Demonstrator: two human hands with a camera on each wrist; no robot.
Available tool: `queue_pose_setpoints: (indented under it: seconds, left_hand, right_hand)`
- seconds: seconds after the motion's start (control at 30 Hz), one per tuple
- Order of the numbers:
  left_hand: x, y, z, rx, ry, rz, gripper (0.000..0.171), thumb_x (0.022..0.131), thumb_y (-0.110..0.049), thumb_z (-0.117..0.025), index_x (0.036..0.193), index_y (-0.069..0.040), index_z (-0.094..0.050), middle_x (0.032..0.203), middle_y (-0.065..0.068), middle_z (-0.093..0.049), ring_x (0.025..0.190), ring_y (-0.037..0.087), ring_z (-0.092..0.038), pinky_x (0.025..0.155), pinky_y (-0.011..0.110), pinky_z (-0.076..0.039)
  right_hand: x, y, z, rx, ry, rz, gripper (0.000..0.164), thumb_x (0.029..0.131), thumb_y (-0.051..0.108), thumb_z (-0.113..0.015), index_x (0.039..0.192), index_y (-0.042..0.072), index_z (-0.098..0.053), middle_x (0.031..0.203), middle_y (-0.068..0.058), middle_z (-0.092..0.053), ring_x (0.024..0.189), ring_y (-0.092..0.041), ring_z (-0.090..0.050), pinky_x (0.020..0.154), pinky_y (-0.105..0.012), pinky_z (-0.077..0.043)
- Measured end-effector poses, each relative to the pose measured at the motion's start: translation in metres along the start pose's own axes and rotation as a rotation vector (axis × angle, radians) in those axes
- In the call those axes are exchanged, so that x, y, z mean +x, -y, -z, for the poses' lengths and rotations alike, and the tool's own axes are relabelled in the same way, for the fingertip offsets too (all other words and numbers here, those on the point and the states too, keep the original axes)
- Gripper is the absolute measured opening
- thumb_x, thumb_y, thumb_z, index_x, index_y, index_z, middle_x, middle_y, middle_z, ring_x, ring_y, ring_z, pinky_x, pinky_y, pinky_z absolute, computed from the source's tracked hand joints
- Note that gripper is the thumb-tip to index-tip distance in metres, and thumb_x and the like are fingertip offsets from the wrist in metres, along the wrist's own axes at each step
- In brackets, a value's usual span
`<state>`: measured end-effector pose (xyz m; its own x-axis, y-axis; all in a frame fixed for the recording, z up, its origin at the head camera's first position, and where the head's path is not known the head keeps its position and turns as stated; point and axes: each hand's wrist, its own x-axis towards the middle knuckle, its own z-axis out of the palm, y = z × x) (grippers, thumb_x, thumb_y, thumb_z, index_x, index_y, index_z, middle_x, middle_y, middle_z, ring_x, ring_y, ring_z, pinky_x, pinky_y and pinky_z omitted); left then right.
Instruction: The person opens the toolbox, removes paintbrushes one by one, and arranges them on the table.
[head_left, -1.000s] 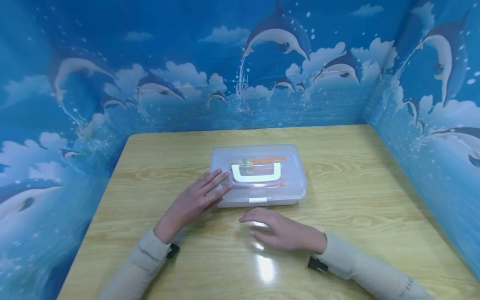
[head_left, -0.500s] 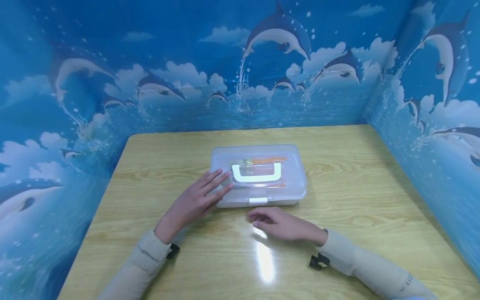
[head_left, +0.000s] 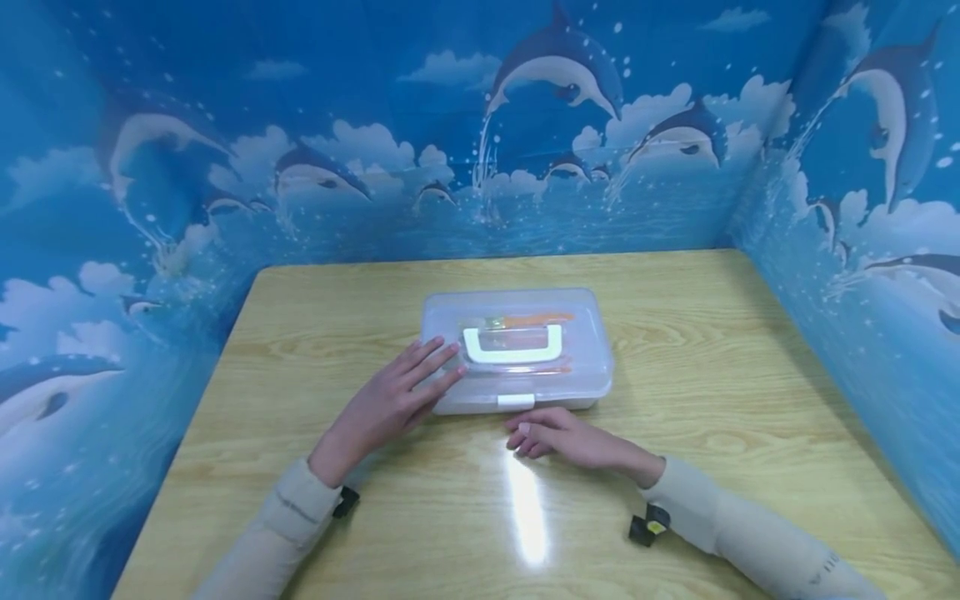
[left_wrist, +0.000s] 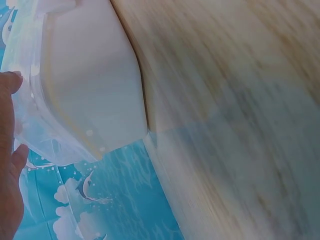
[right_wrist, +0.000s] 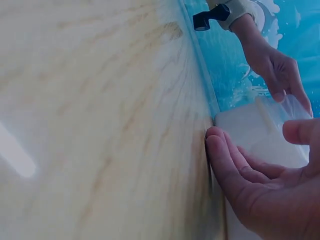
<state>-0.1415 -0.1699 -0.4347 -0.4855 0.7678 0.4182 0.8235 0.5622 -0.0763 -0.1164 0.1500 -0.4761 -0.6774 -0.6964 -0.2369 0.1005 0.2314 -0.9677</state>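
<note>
A clear-lidded plastic box sits closed on the table, with a white handle folded flat on its lid and a white latch at the front. Through the lid shows an orange-handled brush. My left hand lies with fingers spread over the lid's front left corner; its fingertips rest there in the left wrist view. Just before the box front, right of the latch, is my right hand, thumb and fingers loosely bent and apart. In the right wrist view its fingertips are close beside the box's white wall.
The wood-grain table extends on all sides of the box. A blue dolphin-print backdrop stands around its back and sides. A bright reflection lies on the tabletop in front of the right hand.
My right hand has shifted right and slightly toward the box front, and its fingers have bent more. My left hand and the box have stayed in place.
</note>
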Motion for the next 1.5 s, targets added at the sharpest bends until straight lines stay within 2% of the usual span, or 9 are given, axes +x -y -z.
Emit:
queue_pose_setpoints:
  seconds: [0.23,0.47,0.67,0.77,1.07,1.5]
  left_hand:
    - [-0.002,0.0,0.0,-0.018,-0.018,0.004,0.074,0.086,-0.015,-0.083,0.151,-0.016,-0.05,0.159,0.01,-0.045,0.146,0.033,-0.041,0.121,0.051,-0.036]
    - [-0.002,0.0,0.0,-0.029,-0.02,0.005,0.073,0.087,-0.015,-0.081,0.152,-0.016,-0.048,0.16,0.009,-0.043,0.148,0.032,-0.039,0.123,0.05,-0.033]
    - [-0.002,0.0,0.0,-0.039,-0.01,0.018,0.073,0.087,-0.014,-0.081,0.153,-0.017,-0.048,0.16,0.008,-0.042,0.148,0.032,-0.039,0.123,0.05,-0.033]
    - [-0.001,0.0,0.0,-0.049,-0.009,0.019,0.072,0.088,-0.014,-0.08,0.152,-0.017,-0.048,0.16,0.008,-0.042,0.148,0.032,-0.038,0.123,0.05,-0.033]
    - [-0.001,0.0,0.001,-0.063,-0.008,0.023,0.069,0.089,-0.014,-0.079,0.151,-0.017,-0.049,0.16,0.009,-0.044,0.148,0.032,-0.039,0.123,0.05,-0.034]
    - [-0.001,-0.001,-0.001,-0.091,-0.005,0.038,0.071,0.088,-0.014,-0.08,0.152,-0.017,-0.049,0.16,0.008,-0.043,0.148,0.031,-0.039,0.122,0.051,-0.034]
  right_hand:
    - [0.001,0.0,0.002,0.17,-0.049,-0.081,0.058,0.109,0.03,-0.043,0.138,-0.02,-0.045,0.119,-0.029,-0.067,0.103,-0.027,-0.071,0.095,-0.036,-0.061]
    - [0.002,0.002,0.001,0.298,-0.055,-0.089,0.068,0.111,0.039,-0.038,0.141,-0.022,-0.039,0.119,-0.032,-0.066,0.102,-0.027,-0.073,0.096,-0.04,-0.061]
    - [0.003,0.003,-0.003,0.412,-0.118,-0.113,0.076,0.11,0.046,-0.037,0.139,-0.024,-0.038,0.108,-0.019,-0.073,0.093,-0.02,-0.074,0.093,-0.037,-0.062]
    - [0.003,0.004,-0.006,0.444,-0.167,-0.123,0.076,0.109,0.047,-0.04,0.137,-0.024,-0.04,0.103,-0.013,-0.074,0.091,-0.019,-0.074,0.092,-0.036,-0.062]
    - [0.003,0.004,-0.015,0.51,-0.307,-0.115,0.07,0.107,0.042,-0.05,0.134,-0.022,-0.043,0.098,-0.01,-0.075,0.093,-0.019,-0.075,0.092,-0.035,-0.062]
    - [0.004,0.0,-0.016,0.519,-0.375,-0.119,0.064,0.105,0.036,-0.055,0.13,-0.022,-0.047,0.098,-0.013,-0.076,0.092,-0.021,-0.075,0.092,-0.035,-0.061]
